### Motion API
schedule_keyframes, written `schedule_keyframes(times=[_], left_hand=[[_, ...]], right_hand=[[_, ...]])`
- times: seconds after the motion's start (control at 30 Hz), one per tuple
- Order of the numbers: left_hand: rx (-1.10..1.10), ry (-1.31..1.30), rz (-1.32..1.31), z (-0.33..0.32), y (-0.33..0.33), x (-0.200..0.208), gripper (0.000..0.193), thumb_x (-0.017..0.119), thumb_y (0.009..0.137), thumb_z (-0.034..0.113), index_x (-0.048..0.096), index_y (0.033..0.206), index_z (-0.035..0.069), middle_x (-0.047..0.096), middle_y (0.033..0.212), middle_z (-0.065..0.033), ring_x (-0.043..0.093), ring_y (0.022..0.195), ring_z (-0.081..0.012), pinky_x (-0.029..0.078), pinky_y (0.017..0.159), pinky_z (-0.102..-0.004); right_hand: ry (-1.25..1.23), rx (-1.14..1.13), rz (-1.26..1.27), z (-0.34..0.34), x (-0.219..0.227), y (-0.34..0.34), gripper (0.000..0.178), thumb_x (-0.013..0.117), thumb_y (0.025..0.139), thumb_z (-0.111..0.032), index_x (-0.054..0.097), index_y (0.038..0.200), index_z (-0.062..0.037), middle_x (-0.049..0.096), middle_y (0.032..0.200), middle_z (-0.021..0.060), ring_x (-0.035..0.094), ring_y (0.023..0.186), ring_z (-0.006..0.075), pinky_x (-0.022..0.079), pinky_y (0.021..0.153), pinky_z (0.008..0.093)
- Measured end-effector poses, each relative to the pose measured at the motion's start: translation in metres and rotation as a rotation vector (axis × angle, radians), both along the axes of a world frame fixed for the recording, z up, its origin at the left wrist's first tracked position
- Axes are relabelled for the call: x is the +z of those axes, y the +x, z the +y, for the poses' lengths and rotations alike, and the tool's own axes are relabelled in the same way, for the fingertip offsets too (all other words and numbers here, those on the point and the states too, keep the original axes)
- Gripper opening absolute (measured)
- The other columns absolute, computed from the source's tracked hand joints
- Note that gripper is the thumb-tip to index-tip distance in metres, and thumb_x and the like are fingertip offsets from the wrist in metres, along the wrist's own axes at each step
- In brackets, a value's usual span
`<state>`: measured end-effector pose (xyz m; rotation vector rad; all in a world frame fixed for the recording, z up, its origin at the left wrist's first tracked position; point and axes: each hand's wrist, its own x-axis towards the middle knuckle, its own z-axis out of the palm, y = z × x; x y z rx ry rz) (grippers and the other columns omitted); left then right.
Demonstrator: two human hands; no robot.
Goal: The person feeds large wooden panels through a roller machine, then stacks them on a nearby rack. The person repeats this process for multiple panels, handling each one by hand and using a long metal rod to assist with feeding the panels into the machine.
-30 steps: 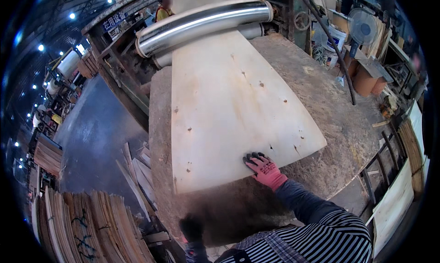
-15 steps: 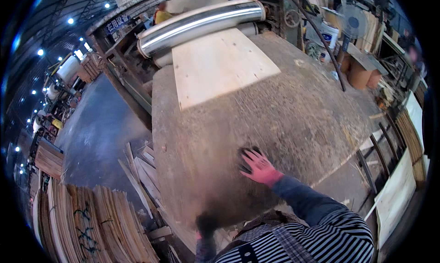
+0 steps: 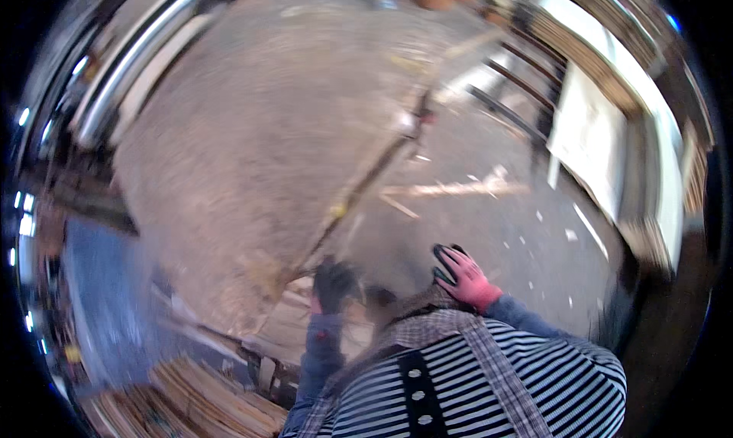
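Observation:
Close in front of my body, my right hand wears a pink glove with dark fingertips. Its fingers are apart and nothing shows in them. My left hand, in a dark glove, is beside the near edge of the worn, dusty worktable. Blur hides how its fingers are set, and whether it touches the edge cannot be told. At the upper left lies the long shiny metal roller beyond the tabletop. No veneer sheet is visible on the table.
Stacked pale veneer sheets stand at the right beside dark metal bars. Wood scraps litter the floor past the table's edge. More stacked veneer lies at the lower left.
The view has swung right, so the roller now lies at the upper left. The pale veneer sheet at the roller is no longer seen. My right hand has come off the tabletop, closer to my body.

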<state>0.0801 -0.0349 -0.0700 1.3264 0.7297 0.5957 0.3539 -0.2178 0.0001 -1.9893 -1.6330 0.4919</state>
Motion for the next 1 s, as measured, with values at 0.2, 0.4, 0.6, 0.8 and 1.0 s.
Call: schedule_keyframes(times=[0.2, 0.4, 0.6, 0.8, 1.0], left_hand=[[0.157, -0.836, 0.008, -0.070, 0.133, 0.020, 0.036, 0.043, 0.084, 0.039, 0.045, 0.112, 0.016, 0.058, 0.091, -0.0091, 0.059, 0.076, -0.0249, 0.051, 0.063, -0.0387], [-0.368, -1.121, -0.117, -0.151, 0.287, -0.072, 0.032, 0.034, 0.086, 0.039, 0.050, 0.104, 0.017, 0.048, 0.066, -0.0026, 0.046, 0.057, -0.0184, 0.043, 0.053, -0.0290], [-0.503, -0.549, 0.496, -0.265, 0.474, -0.025, 0.044, 0.036, 0.086, 0.041, 0.041, 0.119, 0.013, 0.053, 0.108, -0.0157, 0.055, 0.091, -0.0319, 0.046, 0.075, -0.0456], [-0.499, -0.586, 0.541, -0.268, 0.609, -0.107, 0.043, 0.040, 0.085, 0.041, 0.043, 0.117, 0.012, 0.055, 0.102, -0.0144, 0.058, 0.085, -0.0291, 0.049, 0.069, -0.0416], [-0.684, -0.512, 0.604, -0.279, 0.833, -0.160, 0.032, 0.046, 0.084, 0.039, 0.051, 0.092, 0.008, 0.055, 0.073, -0.0045, 0.054, 0.057, -0.0153, 0.044, 0.048, -0.0274]], right_hand=[[-0.066, -0.307, 0.040, -0.131, -0.003, 0.093, 0.054, 0.057, 0.075, -0.031, 0.041, 0.119, -0.0024, 0.043, 0.118, 0.0184, 0.041, 0.109, 0.0321, 0.030, 0.095, 0.0401], [-0.084, -0.663, 0.124, -0.289, 0.015, 0.199, 0.054, 0.055, 0.077, -0.030, 0.039, 0.121, -0.0033, 0.045, 0.116, 0.0180, 0.042, 0.108, 0.0317, 0.031, 0.093, 0.0382], [0.001, -0.895, 0.178, -0.355, 0.004, 0.310, 0.056, 0.056, 0.076, -0.029, 0.037, 0.122, -0.0027, 0.042, 0.119, 0.0178, 0.040, 0.110, 0.0315, 0.032, 0.093, 0.0382], [-0.084, -0.938, 0.294, -0.402, -0.023, 0.443, 0.058, 0.055, 0.076, -0.031, 0.036, 0.123, -0.0019, 0.041, 0.121, 0.0174, 0.038, 0.113, 0.0305, 0.031, 0.094, 0.0365], [-0.300, -1.128, 0.407, -0.475, -0.044, 0.592, 0.063, 0.055, 0.075, -0.036, 0.034, 0.125, -0.0030, 0.042, 0.121, 0.0172, 0.040, 0.112, 0.0300, 0.032, 0.094, 0.0355]])
